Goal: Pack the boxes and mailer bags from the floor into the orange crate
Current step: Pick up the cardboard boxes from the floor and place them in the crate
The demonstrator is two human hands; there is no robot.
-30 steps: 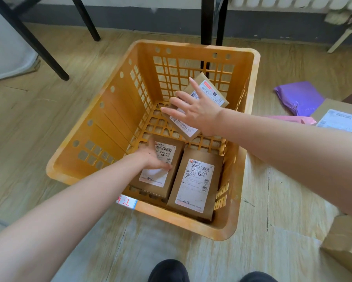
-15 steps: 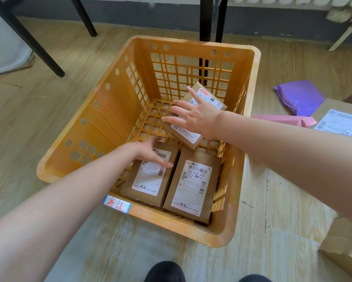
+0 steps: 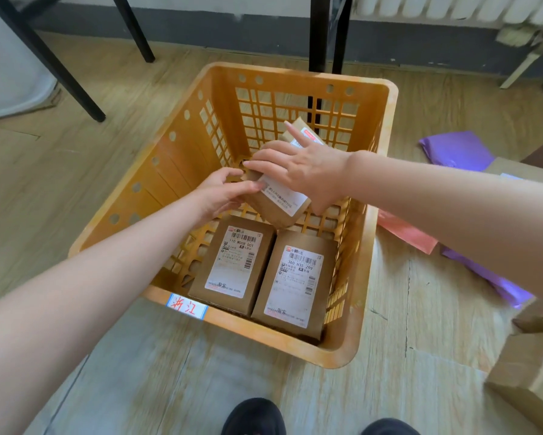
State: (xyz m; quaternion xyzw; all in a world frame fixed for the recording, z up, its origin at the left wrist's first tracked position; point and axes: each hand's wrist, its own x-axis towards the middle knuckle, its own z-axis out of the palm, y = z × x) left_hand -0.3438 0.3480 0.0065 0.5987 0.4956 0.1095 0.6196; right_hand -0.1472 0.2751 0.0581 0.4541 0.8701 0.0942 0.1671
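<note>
Orange crate (image 3: 169, 171) on the wood floor (image 3: 75, 183) holds two brown boxes flat, labels up: left box (image 3: 232, 265) just beside right box (image 3: 295, 281), against the near wall. Third box (image 3: 279, 205), tilted inside the crate, is gripped by left hand (image 3: 220, 196) and right hand (image 3: 304, 171); the latter hides most of its label.

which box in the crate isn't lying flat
The far box, tilted, held by the left hand and right hand; the near-left box and near-right box lie flat.
</note>
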